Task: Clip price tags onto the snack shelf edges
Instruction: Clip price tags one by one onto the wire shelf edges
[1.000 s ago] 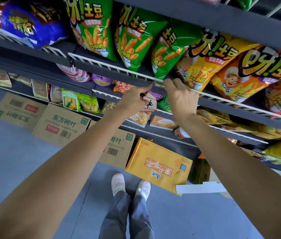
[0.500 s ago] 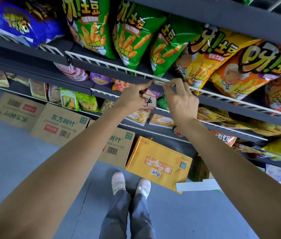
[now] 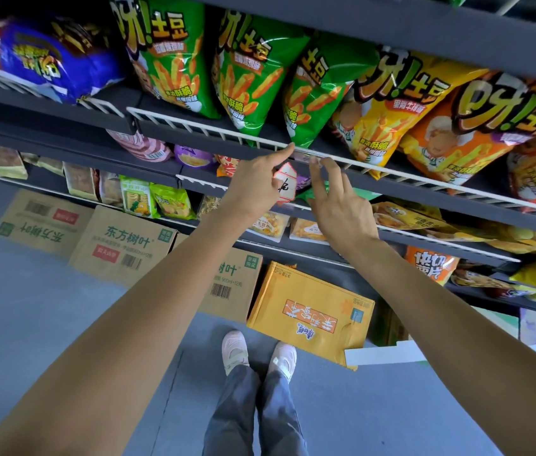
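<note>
Nearest, the left hand (image 3: 256, 185) points its forefinger to the white wire rail (image 3: 194, 128) and seems to steady the red-bordered price tag (image 3: 285, 183) hanging below. The right hand (image 3: 335, 205), fingers loose, holds nothing. This tag looks nearly clipped; no other tags show along the snack shelf (image 3: 424, 189).

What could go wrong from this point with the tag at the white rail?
The price tag hangs tilted beneath the white wire rail; if its clip isn't fully seated, it may drop once released. The left hand and right hand work just under a leaning green snack bag, which could get nudged.
</note>
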